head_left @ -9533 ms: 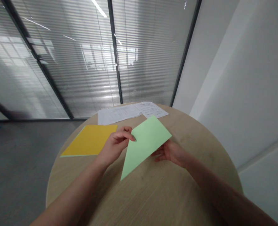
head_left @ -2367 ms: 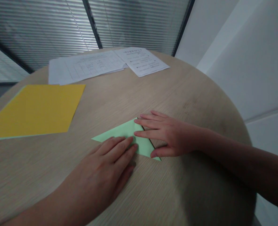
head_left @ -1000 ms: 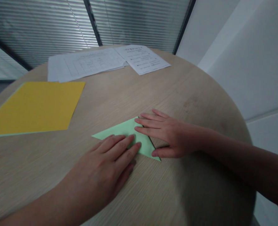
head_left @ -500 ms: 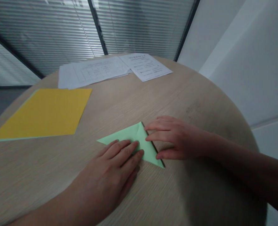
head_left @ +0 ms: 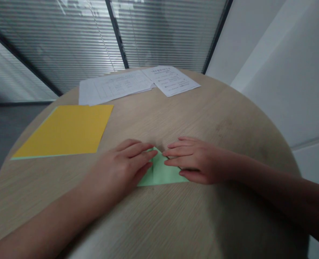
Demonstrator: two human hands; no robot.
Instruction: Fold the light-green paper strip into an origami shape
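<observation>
A folded piece of light green paper lies on the table, its point facing away from me and its long straight edge towards me. A vertical crease runs down from near its tip. My left hand covers the left part of the paper, fingers stretched out and lying on it near the tip. Over the right slanted edge rests my right hand, its fingers apart and touching the paper. Both lower corners of the paper are partly hidden by my hands.
Yellow sheets with green beneath lie at the left of the round wooden table. Printed white papers are spread at the far edge. Beyond stand window blinds and a white wall.
The green paper has turned so its long edge faces me. My left hand has moved up along its left side. My right hand stays near the right edge. The view has shifted slightly.
</observation>
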